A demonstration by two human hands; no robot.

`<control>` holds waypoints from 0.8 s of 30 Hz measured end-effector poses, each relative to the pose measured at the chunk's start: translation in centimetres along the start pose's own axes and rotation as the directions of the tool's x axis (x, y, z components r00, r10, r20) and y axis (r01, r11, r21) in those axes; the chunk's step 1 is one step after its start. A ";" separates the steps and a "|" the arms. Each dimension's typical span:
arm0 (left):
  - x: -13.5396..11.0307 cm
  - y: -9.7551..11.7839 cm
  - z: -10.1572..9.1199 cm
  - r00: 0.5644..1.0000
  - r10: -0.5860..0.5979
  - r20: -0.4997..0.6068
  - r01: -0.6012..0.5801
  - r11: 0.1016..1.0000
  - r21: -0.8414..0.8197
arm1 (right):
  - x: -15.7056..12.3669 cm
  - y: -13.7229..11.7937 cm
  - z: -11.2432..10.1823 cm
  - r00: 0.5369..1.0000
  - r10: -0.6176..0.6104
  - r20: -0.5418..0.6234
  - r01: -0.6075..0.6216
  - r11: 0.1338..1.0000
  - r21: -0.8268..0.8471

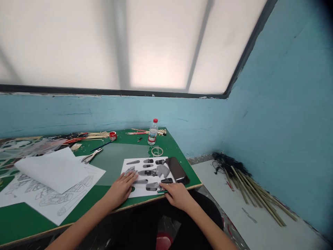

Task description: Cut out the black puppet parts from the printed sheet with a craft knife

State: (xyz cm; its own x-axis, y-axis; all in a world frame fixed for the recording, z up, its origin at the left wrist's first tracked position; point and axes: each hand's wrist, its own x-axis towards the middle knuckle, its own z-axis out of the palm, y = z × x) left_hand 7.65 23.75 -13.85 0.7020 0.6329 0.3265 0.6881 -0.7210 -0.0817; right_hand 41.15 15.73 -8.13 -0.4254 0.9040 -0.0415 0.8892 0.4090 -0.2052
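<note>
A white sheet printed with dark grey shapes [152, 178] lies at the table's front edge. My left hand [123, 185] rests flat on its left side, fingers stretched out over the paper. Low on the sheet's right side, my right hand [177, 194] is closed around a slim teal tool [162, 191]. Most of that tool is hidden by the fingers, and its exact kind cannot be made out. Just right of the sheet lies a dark phone [178, 170]. A ring-shaped roll of tape [157, 151] sits behind the paper.
Pliers [92, 155] and line-drawing sheets [65, 198] lie to the left on the green table [15, 225]. At the back stand a water bottle [152, 133] and a red paint jar [112, 135]. Bamboo sticks [256, 191] lie on a white surface at right.
</note>
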 end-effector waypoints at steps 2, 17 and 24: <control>0.2 -0.6 -0.2 1.000 0.002 -0.004 -0.002 1.000 -0.003 | -0.2 0.1 0.1 1.000 0.002 -0.005 -0.002 1.000 0.016; 3.6 -2.7 -10.0 0.966 -0.057 -0.251 0.083 0.992 0.096 | -0.3 0.0 0.8 0.999 0.022 -0.050 -0.018 0.996 0.085; 2.8 -5.4 -18.8 0.897 -0.112 -0.428 0.161 0.984 0.080 | -0.2 0.1 1.1 0.998 0.026 -0.056 -0.019 0.994 0.110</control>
State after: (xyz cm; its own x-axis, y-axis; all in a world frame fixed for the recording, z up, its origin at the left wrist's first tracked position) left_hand 2.40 24.13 5.23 0.4742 0.5273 0.7050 0.8044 -0.5849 -0.1036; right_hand 41.12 15.40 -9.21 -0.3922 0.9198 0.0085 0.8732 0.3752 -0.3110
